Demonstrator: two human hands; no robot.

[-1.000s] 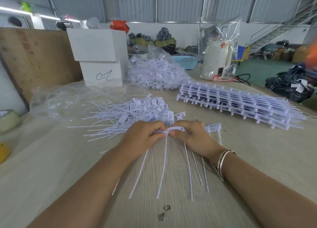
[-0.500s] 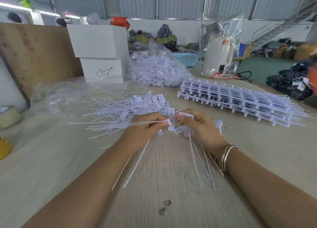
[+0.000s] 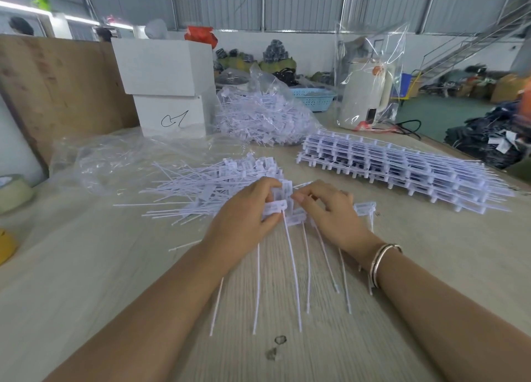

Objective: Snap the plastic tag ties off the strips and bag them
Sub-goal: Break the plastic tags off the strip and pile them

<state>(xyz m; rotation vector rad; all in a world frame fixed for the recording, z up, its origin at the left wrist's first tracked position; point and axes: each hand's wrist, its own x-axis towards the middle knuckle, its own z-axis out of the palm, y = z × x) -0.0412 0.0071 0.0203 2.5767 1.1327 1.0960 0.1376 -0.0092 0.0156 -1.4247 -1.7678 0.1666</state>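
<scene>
Pale wood-grain worktop (image 3: 115, 266): left hand (image 3: 244, 217) and right hand (image 3: 330, 212) both pinch a strip (image 3: 283, 206) (thin white plastic tails fanning out).

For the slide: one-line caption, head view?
Both hands pinch a strip of tag ties beside a loose tie pile.

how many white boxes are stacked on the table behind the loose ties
2: the upper white box sits on the lower white box, which bears a black scribble, at the table's far left. Others may be hidden behind.
</scene>
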